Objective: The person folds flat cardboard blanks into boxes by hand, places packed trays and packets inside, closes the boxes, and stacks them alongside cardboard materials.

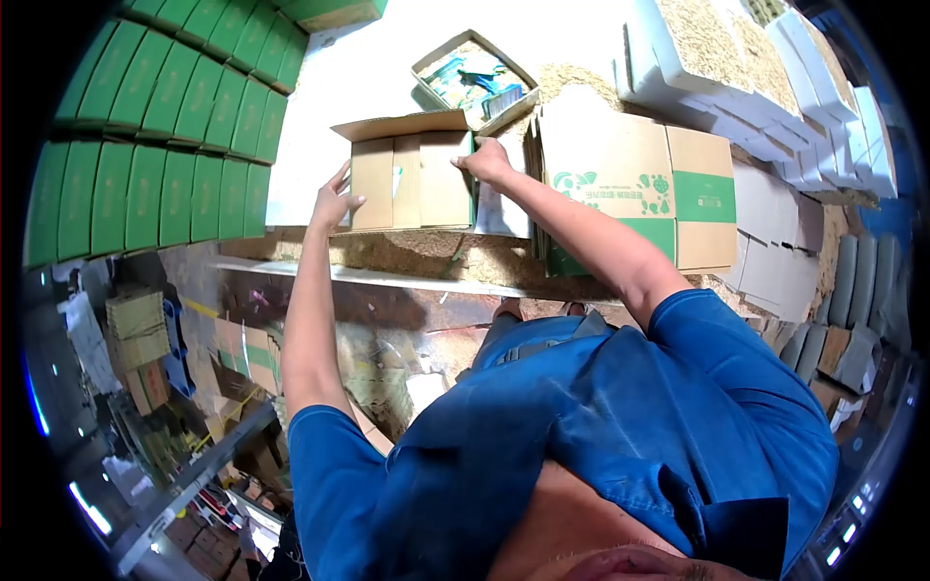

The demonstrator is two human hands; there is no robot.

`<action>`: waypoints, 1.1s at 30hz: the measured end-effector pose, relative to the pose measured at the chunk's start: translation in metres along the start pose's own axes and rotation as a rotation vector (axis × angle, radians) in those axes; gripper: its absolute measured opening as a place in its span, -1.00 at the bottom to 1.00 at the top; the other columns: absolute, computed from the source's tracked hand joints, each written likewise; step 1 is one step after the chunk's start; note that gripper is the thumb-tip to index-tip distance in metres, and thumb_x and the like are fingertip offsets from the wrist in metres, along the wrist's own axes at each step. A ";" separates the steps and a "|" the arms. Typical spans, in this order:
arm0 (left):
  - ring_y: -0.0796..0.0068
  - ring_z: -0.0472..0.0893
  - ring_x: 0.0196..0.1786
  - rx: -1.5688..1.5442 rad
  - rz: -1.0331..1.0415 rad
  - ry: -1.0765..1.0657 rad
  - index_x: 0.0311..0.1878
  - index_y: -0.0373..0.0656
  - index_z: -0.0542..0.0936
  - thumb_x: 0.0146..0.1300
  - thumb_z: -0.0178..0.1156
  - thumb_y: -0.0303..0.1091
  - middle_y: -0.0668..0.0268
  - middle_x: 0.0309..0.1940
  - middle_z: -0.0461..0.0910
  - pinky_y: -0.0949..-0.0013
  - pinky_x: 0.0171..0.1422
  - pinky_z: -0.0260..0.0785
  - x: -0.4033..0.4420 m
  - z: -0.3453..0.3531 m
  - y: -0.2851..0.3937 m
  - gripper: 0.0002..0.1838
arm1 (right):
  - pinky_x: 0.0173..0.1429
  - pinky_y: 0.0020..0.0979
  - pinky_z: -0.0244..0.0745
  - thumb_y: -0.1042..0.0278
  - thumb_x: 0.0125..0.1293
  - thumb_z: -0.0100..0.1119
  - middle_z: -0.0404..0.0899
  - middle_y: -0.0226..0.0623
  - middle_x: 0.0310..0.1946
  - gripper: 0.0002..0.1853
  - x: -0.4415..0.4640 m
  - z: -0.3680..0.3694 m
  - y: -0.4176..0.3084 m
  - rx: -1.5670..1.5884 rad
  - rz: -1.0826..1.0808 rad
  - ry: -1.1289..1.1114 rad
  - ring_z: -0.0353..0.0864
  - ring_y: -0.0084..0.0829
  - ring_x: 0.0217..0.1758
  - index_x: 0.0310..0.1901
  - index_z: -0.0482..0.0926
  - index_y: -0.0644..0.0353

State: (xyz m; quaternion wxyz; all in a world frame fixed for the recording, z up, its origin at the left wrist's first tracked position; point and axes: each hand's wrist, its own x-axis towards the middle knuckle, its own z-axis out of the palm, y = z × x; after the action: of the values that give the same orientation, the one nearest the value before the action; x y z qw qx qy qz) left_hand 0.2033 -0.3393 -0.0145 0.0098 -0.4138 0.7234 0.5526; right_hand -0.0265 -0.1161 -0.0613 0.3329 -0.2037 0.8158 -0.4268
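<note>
A cardboard box (407, 184) stands on the work surface in front of me, with one flap raised along its far edge and panels folded inward across it. At its left side is my left hand (336, 201), fingers apart and the thumb toward the box edge. My right hand (486, 161) grips the box's right edge near the far corner, fingers bent over the cardboard. To the right lies a stack of flat printed cartons (610, 165) in brown and green, partly crossed by my right forearm.
Rows of green boxes (131, 189) stand at the left. Beyond the box sits an open tray (529, 100) of blue and green packets. White blocks with a grainy top (717, 58) are stacked at the far right. Grey flat sheets (775, 261) lie right of the cartons.
</note>
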 end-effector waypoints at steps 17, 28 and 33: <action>0.21 0.36 0.42 0.000 -0.131 -0.026 0.52 0.13 0.16 0.21 0.33 -0.49 -0.05 0.39 0.31 0.18 0.44 0.33 0.001 0.024 0.003 -0.15 | -0.19 -0.14 0.60 0.41 0.04 0.20 0.68 -0.07 -0.38 -0.89 0.054 -0.078 -0.032 -0.939 -0.649 0.013 0.71 -0.09 -0.26 -0.39 0.65 0.21; 0.19 0.38 0.39 -0.123 -0.113 0.011 0.50 0.02 0.22 0.20 0.28 -0.62 -0.04 0.37 0.33 0.29 0.38 0.38 0.010 0.023 -0.017 -0.19 | -0.05 -0.16 0.63 0.50 -0.02 0.28 0.67 -0.03 -0.29 -0.83 0.123 -0.193 -0.016 -1.063 -0.394 0.077 0.69 -0.06 -0.15 -0.31 0.66 0.26; 0.24 0.44 0.34 -0.205 -0.083 0.048 0.49 -0.03 0.25 0.17 0.25 -0.72 -0.04 0.32 0.39 0.37 0.28 0.46 0.016 0.024 -0.023 -0.19 | -0.06 -0.11 0.61 0.54 -0.05 0.25 0.66 0.04 -0.29 -0.83 0.084 -0.242 0.005 -1.117 -0.275 0.083 0.68 0.00 -0.16 -0.34 0.66 0.28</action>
State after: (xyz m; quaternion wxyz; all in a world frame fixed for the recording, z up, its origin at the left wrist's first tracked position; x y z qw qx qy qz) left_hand 0.1956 -0.3302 -0.0498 -0.0273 -0.4554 0.6453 0.6128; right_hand -0.2586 -0.0289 0.0036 0.0840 -0.4359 0.8958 0.0217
